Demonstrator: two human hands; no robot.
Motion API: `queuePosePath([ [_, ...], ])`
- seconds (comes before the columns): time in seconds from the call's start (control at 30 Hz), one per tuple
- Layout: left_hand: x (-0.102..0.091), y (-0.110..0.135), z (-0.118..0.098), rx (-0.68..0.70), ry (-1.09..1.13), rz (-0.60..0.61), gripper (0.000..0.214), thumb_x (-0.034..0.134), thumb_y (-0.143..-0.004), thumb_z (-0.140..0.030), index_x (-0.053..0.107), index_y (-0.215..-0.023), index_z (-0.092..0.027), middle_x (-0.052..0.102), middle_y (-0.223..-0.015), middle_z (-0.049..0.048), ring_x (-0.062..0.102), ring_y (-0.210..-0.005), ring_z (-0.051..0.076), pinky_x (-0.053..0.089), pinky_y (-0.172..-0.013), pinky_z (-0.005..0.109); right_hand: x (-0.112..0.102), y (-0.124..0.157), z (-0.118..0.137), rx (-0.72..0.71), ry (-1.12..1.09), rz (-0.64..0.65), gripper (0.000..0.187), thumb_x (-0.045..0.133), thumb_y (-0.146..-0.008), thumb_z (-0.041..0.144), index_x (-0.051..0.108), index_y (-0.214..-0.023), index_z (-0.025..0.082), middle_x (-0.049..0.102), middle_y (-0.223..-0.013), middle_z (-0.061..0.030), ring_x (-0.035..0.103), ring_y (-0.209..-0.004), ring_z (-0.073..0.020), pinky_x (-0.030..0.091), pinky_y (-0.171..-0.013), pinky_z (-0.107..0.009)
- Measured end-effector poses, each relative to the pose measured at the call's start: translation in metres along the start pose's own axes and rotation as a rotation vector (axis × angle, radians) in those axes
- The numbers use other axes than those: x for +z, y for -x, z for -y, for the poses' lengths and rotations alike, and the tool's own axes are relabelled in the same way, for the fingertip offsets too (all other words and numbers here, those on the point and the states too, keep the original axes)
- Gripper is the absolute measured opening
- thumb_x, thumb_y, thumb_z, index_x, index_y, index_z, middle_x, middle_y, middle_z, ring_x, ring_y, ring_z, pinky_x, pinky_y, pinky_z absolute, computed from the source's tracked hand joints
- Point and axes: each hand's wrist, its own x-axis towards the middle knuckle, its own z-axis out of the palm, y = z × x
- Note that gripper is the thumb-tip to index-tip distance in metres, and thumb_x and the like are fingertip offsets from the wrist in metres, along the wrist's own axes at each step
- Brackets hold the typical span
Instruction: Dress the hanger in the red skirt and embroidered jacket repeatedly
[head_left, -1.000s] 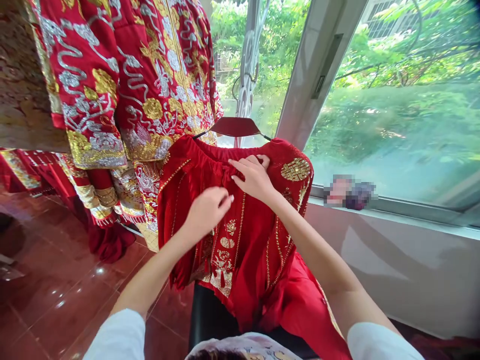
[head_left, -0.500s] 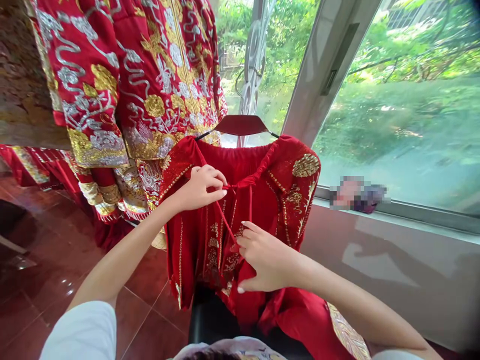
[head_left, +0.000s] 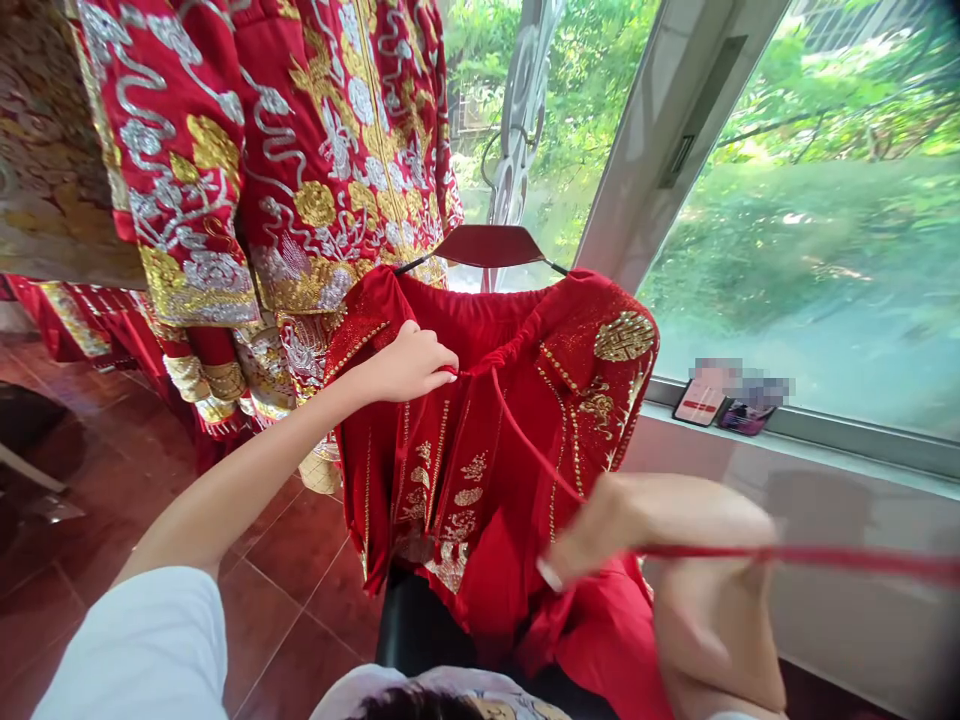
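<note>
A red garment (head_left: 517, 420) with gold beading and embroidery hangs on a dark red hanger (head_left: 491, 245). Its top edge is gathered, and a thin red cord (head_left: 529, 440) comes out of it. My left hand (head_left: 420, 362) is closed in a pinch on the gathered edge, left of where the cord emerges. Off to the lower right, my right hand (head_left: 600, 530) is blurred and closed around the cord. From the gathered edge the cord slants down into this hand, and a stretch of it trails out past the right side of the view.
Red jackets (head_left: 337, 150) with gold and silver embroidery hang at the left. A black seat (head_left: 409, 620) stands below the garment. Two phone-like objects (head_left: 705, 395) lean on the sill of the window (head_left: 810, 260) at the right. The floor is dark red tile (head_left: 292, 590).
My right hand has moved right and slightly down, drawing the red cord out with it. My left hand stays at the gathered edge. The view has shifted slightly.
</note>
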Motion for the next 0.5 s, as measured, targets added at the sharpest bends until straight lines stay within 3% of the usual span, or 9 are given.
queuePosePath([
  [0.13,-0.004,0.001,0.000,0.003,0.122,0.048,0.029,0.043,-0.092,-0.028,0.069,-0.094,-0.016,0.072,-0.094,0.0071,0.057,-0.091,0.021,0.024,-0.087,0.038,0.029,-0.019,0.010,-0.130,-0.281,-0.013,0.080,0.035,-0.076,0.083,0.071,-0.102,0.016,0.071,-0.098,-0.0127,0.069,-0.088,-0.0212,0.053,-0.076,-0.027],
  [0.23,-0.007,0.000,-0.005,0.004,0.173,0.076,0.028,0.043,-0.092,-0.027,0.069,-0.092,-0.016,0.072,-0.093,0.0064,0.057,-0.091,0.020,0.024,-0.087,0.038,0.050,-0.052,0.012,-0.092,-0.412,0.014,0.072,0.047,-0.078,0.076,0.067,-0.110,0.014,0.072,-0.096,-0.0110,0.069,-0.080,-0.0199,0.053,-0.070,-0.026],
  [0.3,-0.009,0.000,-0.008,0.023,0.203,0.086,0.027,0.043,-0.092,-0.027,0.068,-0.091,-0.016,0.071,-0.091,0.0055,0.056,-0.090,0.020,0.023,-0.086,0.037,0.068,-0.075,0.011,0.071,-0.333,-0.171,0.048,0.054,-0.086,0.055,0.067,-0.108,0.014,0.072,-0.086,-0.0082,0.066,-0.069,-0.0169,0.050,-0.067,-0.026],
  [0.37,-0.010,0.000,-0.010,0.043,0.227,0.091,0.028,0.042,-0.093,-0.027,0.068,-0.090,-0.016,0.070,-0.089,0.0045,0.055,-0.090,0.020,0.023,-0.085,0.037,0.087,-0.094,0.010,0.241,-0.250,-0.495,0.030,0.051,-0.090,0.037,0.068,-0.098,0.014,0.071,-0.079,-0.0070,0.063,-0.064,-0.0155,0.048,-0.066,-0.027],
  [0.43,-0.010,0.000,-0.011,0.054,0.241,0.092,0.028,0.042,-0.093,-0.027,0.067,-0.088,-0.017,0.070,-0.087,0.0042,0.054,-0.089,0.020,0.023,-0.085,0.037,0.103,-0.107,0.008,0.315,-0.263,-0.720,0.024,0.052,-0.089,0.032,0.068,-0.086,0.014,0.070,-0.076,-0.0072,0.061,-0.063,-0.0156,0.046,-0.065,-0.027],
  [0.5,-0.010,-0.001,-0.011,0.058,0.244,0.092,0.028,0.042,-0.093,-0.027,0.067,-0.087,-0.016,0.070,-0.086,0.0044,0.054,-0.089,0.020,0.023,-0.084,0.037,0.111,-0.114,0.006,0.317,-0.351,-0.851,0.023,0.055,-0.086,0.033,0.067,-0.079,0.015,0.069,-0.072,-0.0057,0.058,-0.060,-0.0145,0.044,-0.062,-0.026],
])
